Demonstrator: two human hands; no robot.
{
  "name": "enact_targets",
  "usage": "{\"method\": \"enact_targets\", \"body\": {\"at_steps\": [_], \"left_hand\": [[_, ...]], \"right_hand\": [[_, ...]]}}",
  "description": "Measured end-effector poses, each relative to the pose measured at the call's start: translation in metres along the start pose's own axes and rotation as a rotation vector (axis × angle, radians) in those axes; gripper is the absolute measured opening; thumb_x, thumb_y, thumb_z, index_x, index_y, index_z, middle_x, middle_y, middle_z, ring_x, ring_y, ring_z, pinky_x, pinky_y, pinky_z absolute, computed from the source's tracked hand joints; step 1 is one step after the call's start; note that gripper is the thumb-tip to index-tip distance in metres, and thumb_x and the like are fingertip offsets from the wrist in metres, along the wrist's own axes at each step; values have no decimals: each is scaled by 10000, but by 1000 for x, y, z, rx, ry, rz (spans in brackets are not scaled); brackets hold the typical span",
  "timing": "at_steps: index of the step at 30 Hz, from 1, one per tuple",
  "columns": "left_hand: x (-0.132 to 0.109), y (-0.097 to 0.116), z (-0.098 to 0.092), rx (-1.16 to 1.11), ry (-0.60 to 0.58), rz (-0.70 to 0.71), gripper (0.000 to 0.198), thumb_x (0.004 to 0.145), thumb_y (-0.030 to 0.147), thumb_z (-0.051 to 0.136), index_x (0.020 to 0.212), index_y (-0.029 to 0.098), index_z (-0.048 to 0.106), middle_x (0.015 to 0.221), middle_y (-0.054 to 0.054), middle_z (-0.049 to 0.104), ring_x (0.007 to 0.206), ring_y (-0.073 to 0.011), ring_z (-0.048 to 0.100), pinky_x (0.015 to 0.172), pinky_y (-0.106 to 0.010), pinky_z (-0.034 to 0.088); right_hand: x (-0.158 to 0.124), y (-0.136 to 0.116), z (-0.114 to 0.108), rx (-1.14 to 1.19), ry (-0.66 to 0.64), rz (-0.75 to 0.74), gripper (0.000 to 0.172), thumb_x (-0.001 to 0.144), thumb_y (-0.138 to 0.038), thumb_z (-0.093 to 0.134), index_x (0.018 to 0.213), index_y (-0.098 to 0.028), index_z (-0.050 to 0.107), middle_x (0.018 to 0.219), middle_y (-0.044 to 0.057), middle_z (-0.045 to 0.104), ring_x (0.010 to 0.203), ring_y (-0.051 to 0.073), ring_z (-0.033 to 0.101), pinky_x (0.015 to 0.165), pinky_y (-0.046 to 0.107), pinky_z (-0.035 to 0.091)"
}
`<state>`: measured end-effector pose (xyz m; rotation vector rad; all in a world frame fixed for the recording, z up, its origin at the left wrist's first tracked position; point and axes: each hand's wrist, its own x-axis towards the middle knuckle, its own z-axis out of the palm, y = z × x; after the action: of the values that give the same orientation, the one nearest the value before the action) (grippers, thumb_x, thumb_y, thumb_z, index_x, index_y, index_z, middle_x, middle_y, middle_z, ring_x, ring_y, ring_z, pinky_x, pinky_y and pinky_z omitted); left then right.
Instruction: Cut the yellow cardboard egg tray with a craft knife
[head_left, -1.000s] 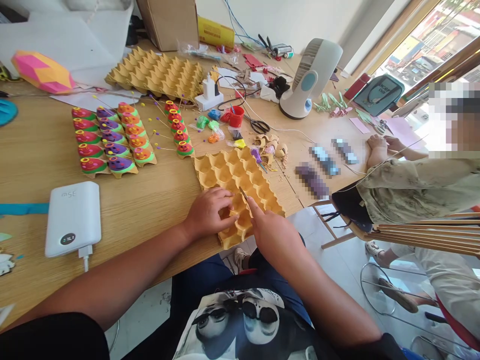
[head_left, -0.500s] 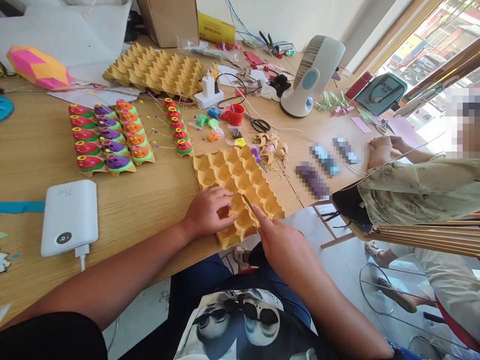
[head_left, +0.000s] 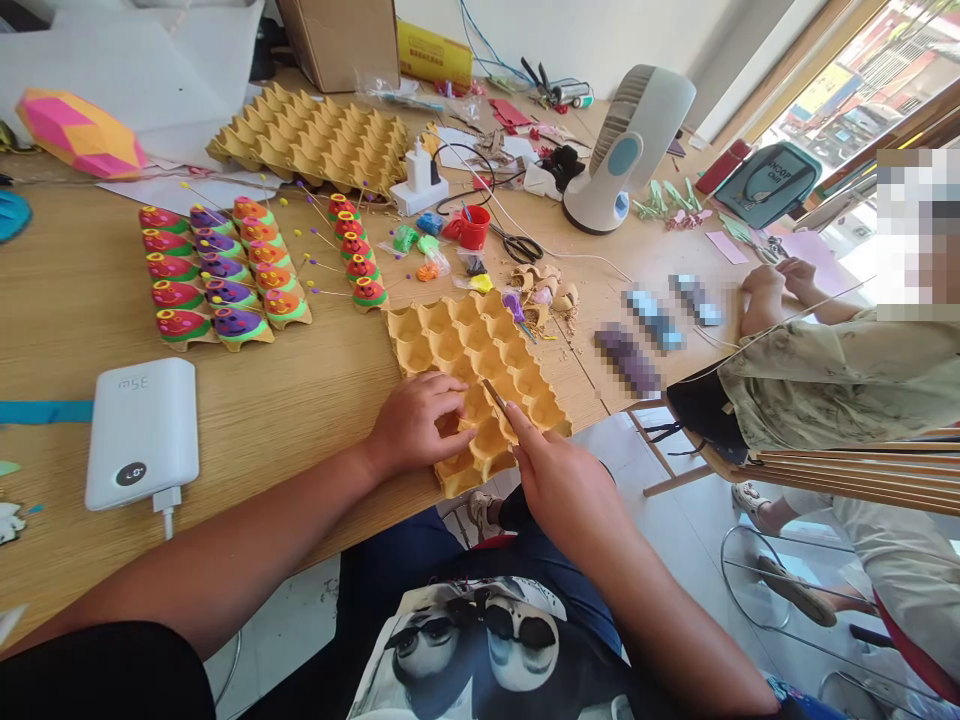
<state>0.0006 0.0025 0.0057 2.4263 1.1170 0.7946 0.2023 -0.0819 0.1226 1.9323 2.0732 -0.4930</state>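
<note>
A yellow-brown cardboard egg tray [head_left: 450,345] lies at the table's front edge, its near corner jutting past it. My left hand [head_left: 421,420] grips the tray's left side, fingers bent over the cups and thumb lower down. In my right hand [head_left: 562,480] is a knife [head_left: 494,396] with a narrow dark blade, its handle hidden in my palm. My index finger stretches along the knife, and the blade lies against the tray between cups, just right of my left fingertips.
Painted egg-cup strips [head_left: 225,270] with pins stand at the left, behind a white power bank [head_left: 142,435]. Beyond the tray are scissors [head_left: 521,247], a red cup [head_left: 473,228], clay bags and cardboard scraps [head_left: 551,290]. A white fan [head_left: 630,150] stands farther back. Another person [head_left: 825,350] sits at the right.
The knife blade and my right hand have shifted very slightly on the tray. My left hand keeps its hold, and the tray stays in place.
</note>
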Motion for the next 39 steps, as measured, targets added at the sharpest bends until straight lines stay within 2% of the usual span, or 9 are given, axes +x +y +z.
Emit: {"method": "enact_targets", "body": {"at_steps": [14,19,27,32,39], "left_hand": [[0,1,-1,-5,-17,-2,258,829,475,714,800,218,702,1186,-91,742,1084,-286,673,922,-444,521],[1,0,-1,-18,-9,-1,252,833,466,714,799,217,705,1186,-89,745,1085,-286,673,939,-449,522],[1,1,-1,-3,-10,6,245,821,451,733,796,210,695,1194,-96,744,1088,-292,678,935,-455,525],[1,1,-1,-7,-3,9,251,828,455,725,796,207,697,1184,-97,745,1082,-291,679,925,-453,527],[2,1,-1,-16,-14,-4,254,826,463,722,800,211,708,1176,-95,744,1080,-293,673,937,-462,527]], "right_hand": [[0,-11,-9,-102,-13,14,627,1056,-284,441,1660,-317,272,1043,57,761,883,210,741,651,267,467],[3,-11,-1,-166,12,13,625,1068,-281,416,1668,-303,242,977,52,757,822,192,737,617,253,455],[-3,-4,5,-144,33,4,616,1061,-256,429,1658,-298,285,1018,58,759,833,181,738,616,243,449],[1,-4,8,-136,89,11,613,1071,-290,421,1663,-318,264,1039,51,754,871,187,741,628,250,462],[4,-5,10,-126,66,10,615,1077,-298,418,1666,-336,244,1060,46,747,890,189,738,649,260,485]]}}
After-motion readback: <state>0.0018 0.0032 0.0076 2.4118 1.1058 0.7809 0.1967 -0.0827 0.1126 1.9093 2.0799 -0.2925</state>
